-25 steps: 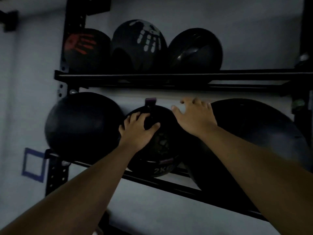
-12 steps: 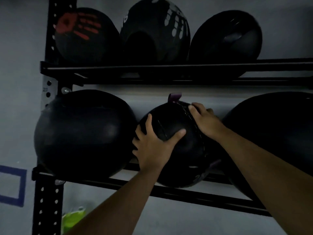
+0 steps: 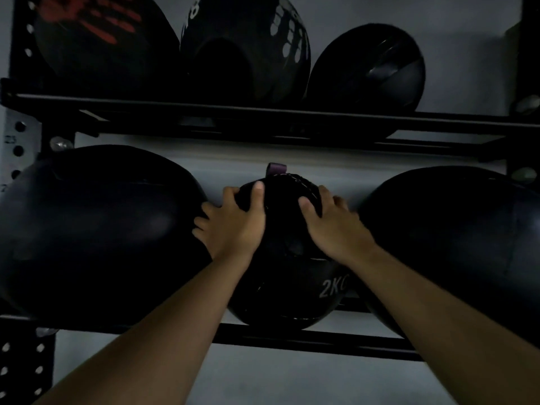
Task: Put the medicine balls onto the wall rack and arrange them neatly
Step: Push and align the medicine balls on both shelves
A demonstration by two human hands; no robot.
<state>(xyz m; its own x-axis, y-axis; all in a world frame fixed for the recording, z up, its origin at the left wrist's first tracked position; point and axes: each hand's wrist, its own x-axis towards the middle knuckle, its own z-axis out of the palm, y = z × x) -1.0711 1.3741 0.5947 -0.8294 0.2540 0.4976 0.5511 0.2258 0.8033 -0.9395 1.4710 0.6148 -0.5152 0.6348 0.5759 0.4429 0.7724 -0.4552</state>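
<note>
Medicine ball marked "2K" [image 3: 287,276] sits on the lower shelf [image 3: 318,340] of the wall rack [image 3: 263,118], wedged between the big left ball [image 3: 99,229] and the big right ball [image 3: 455,247]. Purple tab [image 3: 276,169] sticks up at its top.

Hands:
- left hand [image 3: 233,226]: fingers spread, palm flat on the ball's upper left, thumb laid up over the top. Outer fingers are against or just beside the big left ball, can't tell which.
- right hand [image 3: 333,226]: fingers spread, cupping the upper right, thumb on the front face. Fingertips go round the back, out of view.
- both hands press the ball from either side; neither curls closed around anything.

Upper shelf: red-handprint ball [image 3: 99,39], white-handprint ball [image 3: 248,51] and plain black ball [image 3: 368,71] in a row, touching or nearly so.

Vs 0.5 s ago:
- left hand has moved up from the lower front face to the top left.
- right hand has slid from the top seam to a flatter hold, thumb now showing.
- "2K" print now faces front, lower right; it wasn't visible then, so the ball has turned.
- view is closer and more centred on the ball.
- other balls unchanged.
</note>
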